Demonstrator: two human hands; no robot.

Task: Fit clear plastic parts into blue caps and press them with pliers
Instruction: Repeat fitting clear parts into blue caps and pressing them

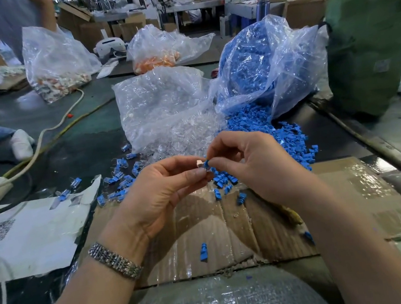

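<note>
Your left hand [172,182] pinches a clear part [199,164] up above the cardboard [232,225], so both hands can meet. Your right hand [251,162] pinches a blue cap [206,164] right against it. The pair lies sideways, long way left to right, cap facing the part. No pliers show.
</note>
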